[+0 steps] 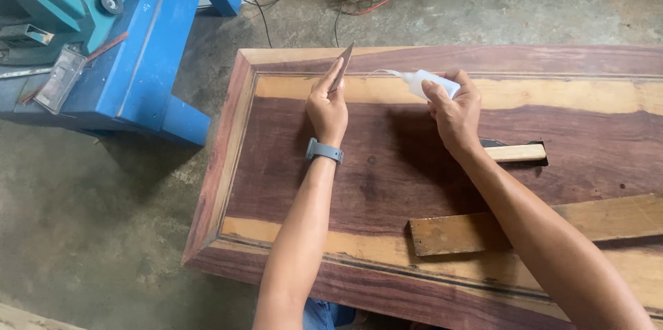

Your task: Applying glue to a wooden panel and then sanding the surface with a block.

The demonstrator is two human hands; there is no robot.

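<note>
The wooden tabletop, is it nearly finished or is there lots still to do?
The wooden tabletop already has its frame fitted around the panel. Right now the left hand holds a thin flat piece against the top seam while the right hand aims a small white squeeze bottle there. Left: a loose plank and a small strip still lie on top.

A small white squeeze bottle (431,85) lies tilted sideways above the far yellow band of the dark wooden tabletop (387,178), its thin nozzle pointing left toward a thin, flat scraper blade (343,66) standing upright on that same band.
</note>
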